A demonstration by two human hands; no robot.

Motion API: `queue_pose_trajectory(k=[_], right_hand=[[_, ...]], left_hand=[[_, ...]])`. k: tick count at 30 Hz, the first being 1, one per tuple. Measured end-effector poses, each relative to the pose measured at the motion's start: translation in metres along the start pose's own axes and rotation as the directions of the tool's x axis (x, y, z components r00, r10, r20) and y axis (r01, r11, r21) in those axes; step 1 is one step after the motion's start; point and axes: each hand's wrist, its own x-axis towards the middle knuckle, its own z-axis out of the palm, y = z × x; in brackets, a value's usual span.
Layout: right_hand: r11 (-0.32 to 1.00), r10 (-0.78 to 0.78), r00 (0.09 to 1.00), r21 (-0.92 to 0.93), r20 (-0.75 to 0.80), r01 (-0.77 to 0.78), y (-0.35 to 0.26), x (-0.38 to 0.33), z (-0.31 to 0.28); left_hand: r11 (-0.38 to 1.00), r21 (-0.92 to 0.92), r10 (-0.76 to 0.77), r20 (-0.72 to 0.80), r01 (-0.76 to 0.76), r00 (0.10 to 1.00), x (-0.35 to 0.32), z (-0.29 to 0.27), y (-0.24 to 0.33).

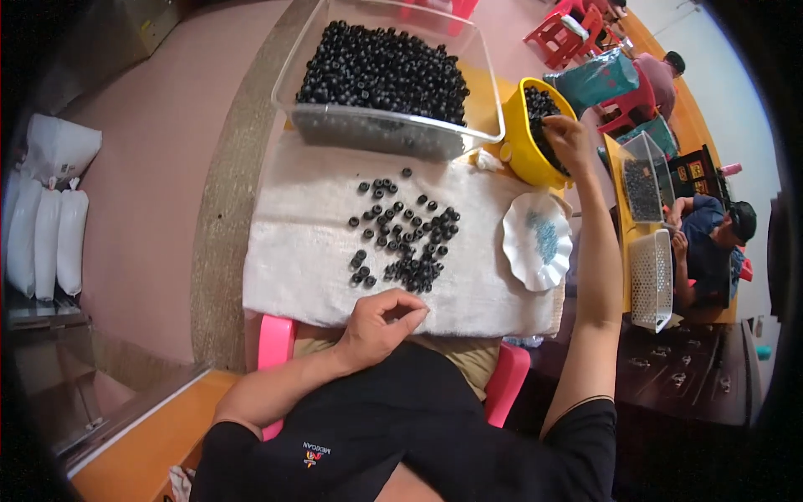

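Small round black pieces with holes (401,224), bead-like, lie loose on a white cloth (293,251) in front of me. My left hand (381,328) is at the cloth's near edge, thumb and forefinger closed in a pinch just below the densest cluster; what it holds, if anything, is hidden. Over a yellow bucket (516,125) holding more black pieces, my right hand (569,140) is also closed, fingertips together at the bucket's opening. Whether a piece is between them cannot be made out. A wavy-rimmed white dish (514,243) with tiny blue bits stands below my right forearm.
A large clear bin (376,125) of black pieces stands at the far side. Crumpled white tissue (485,160) lies beside the bucket. Pink chair arms (507,383) flank me. People (711,238) sit at the right near a white basket (651,280). White sacks (46,238) stand far left.
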Motion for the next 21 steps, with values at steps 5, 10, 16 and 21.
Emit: queue_pose_trajectory(k=[5,10,16,21], right_hand=[[0.986,-0.169,0.957,-0.043,-0.235,0.164,-0.030,-0.022,0.001],[0.920,-0.386,0.874,-0.198,-0.297,0.339,-0.102,-0.070,0.014],[0.934,-0.331,0.944,0.138,-0.009,0.329,-0.162,-0.137,0.051],[0.933,-0.339,0.937,0.163,0.085,0.322,-0.184,-0.162,0.063]], left_hand=[[1.000,0.016,0.020,-0.014,-0.020,1.000,0.004,0.000,0.000],[0.999,0.020,0.044,-0.011,-0.044,0.999,0.000,0.001,0.000],[0.982,0.114,0.148,0.017,-0.149,0.989,-0.003,0.003,0.001],[0.947,0.129,0.287,0.075,-0.295,0.955,-0.006,0.006,0.002]])
